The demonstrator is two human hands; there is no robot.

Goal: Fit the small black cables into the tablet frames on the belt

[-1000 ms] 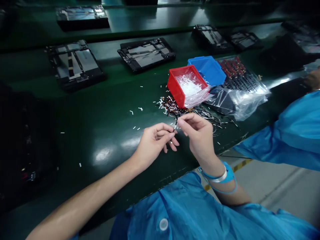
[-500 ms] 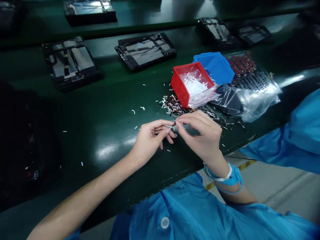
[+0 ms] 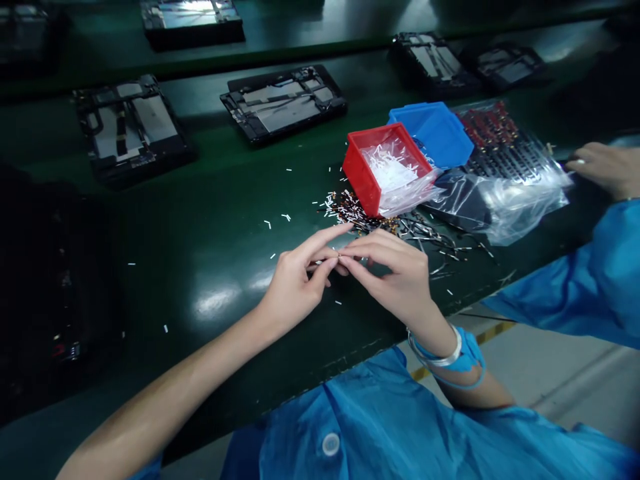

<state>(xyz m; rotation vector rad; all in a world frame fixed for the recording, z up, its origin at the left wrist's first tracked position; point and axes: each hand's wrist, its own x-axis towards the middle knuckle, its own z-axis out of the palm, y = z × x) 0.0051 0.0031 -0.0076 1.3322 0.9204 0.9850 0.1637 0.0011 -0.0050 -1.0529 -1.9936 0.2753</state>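
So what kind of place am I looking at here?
Most likely an electronics assembly line: opened devices lie spaced along a green conveyor belt, a red bin holds small white parts, and workers wear blue smocks.

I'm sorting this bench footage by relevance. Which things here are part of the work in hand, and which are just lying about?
In hand:
left hand and right hand, pinching a tiny part between them
pile of small wire pieces
red bin of white sleeves

Lying about:
blue bin
plastic bag
opened devices on the green belt
another person's hand
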